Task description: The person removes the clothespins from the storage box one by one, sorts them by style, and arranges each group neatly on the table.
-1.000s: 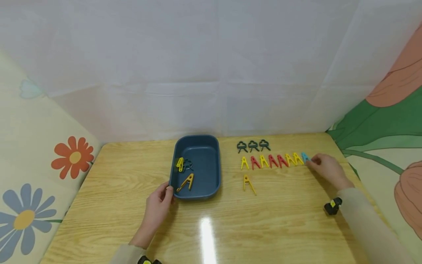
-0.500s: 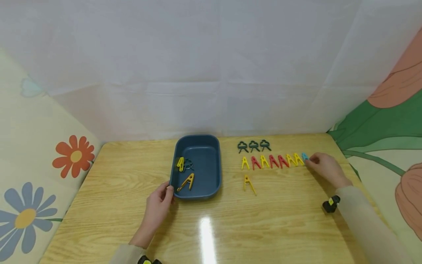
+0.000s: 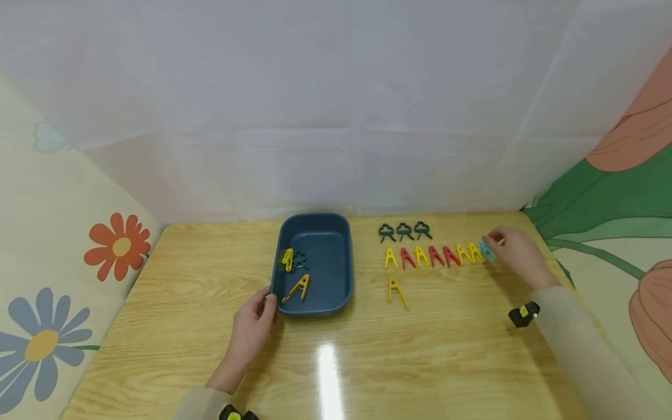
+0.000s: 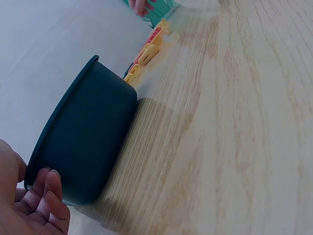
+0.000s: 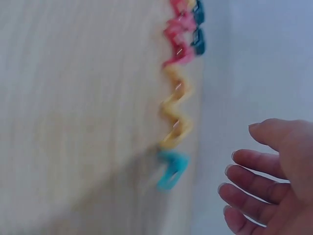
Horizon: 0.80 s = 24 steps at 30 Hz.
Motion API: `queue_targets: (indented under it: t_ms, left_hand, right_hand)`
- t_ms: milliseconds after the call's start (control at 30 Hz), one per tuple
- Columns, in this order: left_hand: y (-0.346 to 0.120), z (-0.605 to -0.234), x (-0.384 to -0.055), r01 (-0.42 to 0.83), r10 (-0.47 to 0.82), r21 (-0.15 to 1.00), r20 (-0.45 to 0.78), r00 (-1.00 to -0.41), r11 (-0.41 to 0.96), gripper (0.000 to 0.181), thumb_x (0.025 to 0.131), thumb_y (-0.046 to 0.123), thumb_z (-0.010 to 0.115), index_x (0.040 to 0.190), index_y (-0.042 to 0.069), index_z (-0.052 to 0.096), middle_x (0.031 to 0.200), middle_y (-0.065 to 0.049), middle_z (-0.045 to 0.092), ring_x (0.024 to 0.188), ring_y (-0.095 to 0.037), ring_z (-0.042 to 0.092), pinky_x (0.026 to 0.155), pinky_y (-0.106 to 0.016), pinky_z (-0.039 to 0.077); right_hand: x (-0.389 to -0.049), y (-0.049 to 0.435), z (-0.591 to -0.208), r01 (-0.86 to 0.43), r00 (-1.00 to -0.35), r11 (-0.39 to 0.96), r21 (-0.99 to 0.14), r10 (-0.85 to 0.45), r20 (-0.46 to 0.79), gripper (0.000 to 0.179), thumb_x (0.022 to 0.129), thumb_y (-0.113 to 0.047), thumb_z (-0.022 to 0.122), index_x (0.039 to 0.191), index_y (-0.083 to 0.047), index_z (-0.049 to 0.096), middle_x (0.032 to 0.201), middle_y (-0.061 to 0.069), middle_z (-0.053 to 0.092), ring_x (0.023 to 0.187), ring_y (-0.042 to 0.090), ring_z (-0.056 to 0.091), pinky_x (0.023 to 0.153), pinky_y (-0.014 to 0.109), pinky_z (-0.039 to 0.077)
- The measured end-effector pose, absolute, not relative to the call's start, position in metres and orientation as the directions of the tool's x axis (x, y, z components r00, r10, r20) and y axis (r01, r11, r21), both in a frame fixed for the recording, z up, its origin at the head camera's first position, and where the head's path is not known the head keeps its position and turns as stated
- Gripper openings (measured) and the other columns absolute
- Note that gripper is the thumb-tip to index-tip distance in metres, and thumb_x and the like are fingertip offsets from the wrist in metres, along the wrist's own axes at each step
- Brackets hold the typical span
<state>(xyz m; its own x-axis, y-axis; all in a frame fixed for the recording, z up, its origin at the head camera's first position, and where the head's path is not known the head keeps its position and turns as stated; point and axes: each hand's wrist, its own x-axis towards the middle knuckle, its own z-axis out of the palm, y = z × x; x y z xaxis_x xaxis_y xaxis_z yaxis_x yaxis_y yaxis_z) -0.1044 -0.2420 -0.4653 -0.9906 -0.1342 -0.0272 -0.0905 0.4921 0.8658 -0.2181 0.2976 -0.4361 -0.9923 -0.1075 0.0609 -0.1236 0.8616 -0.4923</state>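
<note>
My left hand (image 3: pixel 253 324) grips the near left corner of a dark blue plastic tray (image 3: pixel 328 280), thumb at the rim and fingers curled against the outside wall. Inside the tray lie a yellow-orange spring clamp (image 3: pixel 304 287), a yellow clip (image 3: pixel 287 260) and a dark green clip (image 3: pixel 300 262). On the right, my right hand (image 3: pixel 518 256) hovers by a light blue clothespin (image 5: pixel 173 169) at the end of a row. The right wrist view shows its fingers spread, holding nothing, apart from that clothespin.
Several yellow and red clothespins (image 3: pixel 435 256) form the row left of the blue one. Behind them stand three dark green clips (image 3: pixel 404 231). A yellow-orange spring clamp (image 3: pixel 394 286) lies in front on the wooden table (image 3: pixel 420 361). A white sheet (image 3: pixel 336 116) hangs along the back edge.
My right hand has let go of the light blue clothespin and lifted slightly up and away. The left hand and tray have stayed in place.
</note>
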Motion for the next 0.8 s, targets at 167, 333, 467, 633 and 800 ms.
queue_targets:
  t_ms: [167,333,467,633,800]
  left_hand:
    - [-0.242,-0.464,-0.105,-0.088,-0.132,0.869,-0.026,-0.991,0.488,0.037,0.112,0.020,0.048,0.141,-0.001,0.059,0.084,-0.012,0.064,0.071,-0.018,0.057,0.056,-0.026,0.046]
    - [-0.242,-0.462,-0.105,-0.094,-0.125,0.871,-0.037,-0.991,0.482,0.038,0.112,0.020,0.048,0.141,-0.001,0.059,0.085,-0.013,0.064,0.072,-0.018,0.056,0.056,-0.026,0.045]
    - [-0.242,-0.462,-0.105,-0.104,-0.130,0.868,-0.046,-0.990,0.485,0.039,0.112,0.021,0.047,0.143,0.000,0.058,0.086,-0.013,0.064,0.074,-0.018,0.056,0.057,-0.026,0.046]
    - [-0.242,-0.462,-0.105,-0.096,-0.130,0.866,-0.036,-0.991,0.490,0.039,0.112,0.020,0.047,0.142,-0.001,0.058,0.086,-0.013,0.065,0.075,-0.018,0.057,0.058,-0.026,0.046]
    - [-0.242,-0.463,-0.104,-0.081,-0.130,0.869,-0.020,-0.991,0.487,0.037,0.111,0.019,0.049,0.140,-0.003,0.059,0.085,-0.014,0.065,0.073,-0.017,0.057,0.058,-0.025,0.046]
  right_hand:
    - [-0.224,0.275,-0.420,-0.181,-0.983,0.857,-0.482,-0.165,0.076,0.040,0.109,-0.028,0.054,0.120,0.008,0.067,0.115,0.027,0.068,0.100,0.041,0.065,0.084,0.057,0.053]
    - [-0.228,0.250,-0.409,-0.236,-0.972,0.852,-0.468,-0.206,0.116,0.035,0.109,-0.026,0.056,0.117,0.006,0.069,0.111,0.024,0.070,0.097,0.037,0.066,0.084,0.055,0.054]
    - [-0.232,0.230,-0.402,-0.273,-0.962,0.846,-0.459,-0.234,0.140,0.032,0.107,-0.023,0.058,0.116,0.005,0.070,0.110,0.023,0.071,0.098,0.037,0.067,0.085,0.054,0.054]
    - [-0.238,0.204,-0.394,-0.303,-0.953,0.836,-0.457,-0.270,0.139,0.030,0.107,-0.023,0.060,0.118,0.004,0.070,0.110,0.021,0.071,0.098,0.035,0.067,0.084,0.052,0.056]
    - [-0.240,0.174,-0.386,-0.327,-0.944,0.823,-0.464,-0.309,0.118,0.030,0.107,-0.024,0.060,0.120,0.001,0.070,0.111,0.017,0.071,0.098,0.032,0.067,0.084,0.049,0.056]
